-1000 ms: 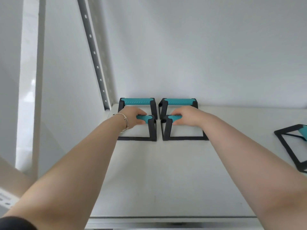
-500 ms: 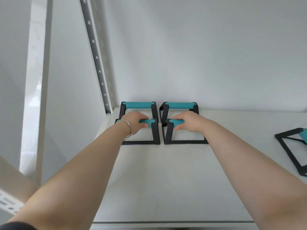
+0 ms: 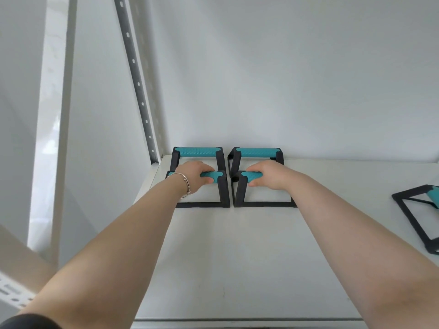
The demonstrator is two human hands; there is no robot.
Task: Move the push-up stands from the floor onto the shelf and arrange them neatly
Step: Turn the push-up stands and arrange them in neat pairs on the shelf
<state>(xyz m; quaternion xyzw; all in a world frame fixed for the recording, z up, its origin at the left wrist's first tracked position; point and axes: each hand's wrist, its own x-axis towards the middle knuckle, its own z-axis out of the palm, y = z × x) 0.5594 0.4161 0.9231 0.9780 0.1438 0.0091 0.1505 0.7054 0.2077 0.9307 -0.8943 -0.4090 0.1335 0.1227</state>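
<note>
I see both arms stretched fwd; L hand (image 3: 194,174) wrapped round front-left stand (image 3: 223,191) grip; R hand (image 3: 268,173) wrapped round front-right stand (image 3: 238,191) grip, on shelf (image 3: 237,257).

Both bare forearms reach forward and away from the camera, converging slightly toward the far end. The left hand (image 3: 194,175) is palm down, fingers curled over a teal bar with the thumb tip showing beneath it; a thin silver bracelet (image 3: 184,186) circles that wrist. The right hand (image 3: 269,174) mirrors it, palm down, fingers wrapped, thumb tucked under. A dark sleeve edge (image 3: 26,321) shows at the lower left corner.
</note>
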